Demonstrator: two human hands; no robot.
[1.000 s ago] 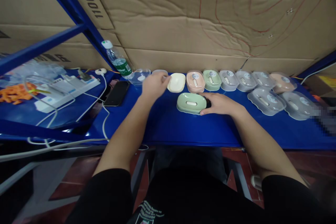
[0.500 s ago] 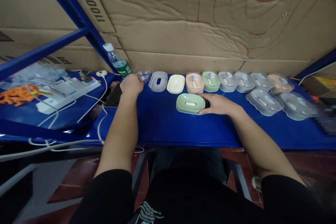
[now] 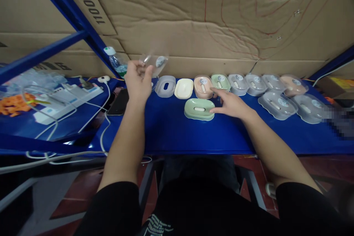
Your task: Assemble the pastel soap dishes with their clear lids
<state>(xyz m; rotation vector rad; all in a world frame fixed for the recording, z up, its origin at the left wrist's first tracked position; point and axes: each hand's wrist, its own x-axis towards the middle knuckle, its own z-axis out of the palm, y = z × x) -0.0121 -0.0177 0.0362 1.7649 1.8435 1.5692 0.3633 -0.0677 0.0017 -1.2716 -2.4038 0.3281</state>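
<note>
My left hand is raised over the back left of the blue table, its fingers closed on a clear plastic lid that bears a round sticker. The lid is tilted and blurred at its upper edge. A lidless green soap dish with a pale bar in its middle lies in front of the row. At its right end is my right hand, fingers apart and the thumb at the rim. Behind stand a grey dish part with a slot, a cream tray and a lidded pink soap dish.
Several more lidded soap dishes run along the back to the right. At the left are a water bottle, a black phone, a white power strip with cables, and orange pieces. Cardboard walls the back.
My left hand moved left to the back of the table, then rose with the clear lid in it. My right hand has loosened from the green dish, its fingers lifting and spreading.
</note>
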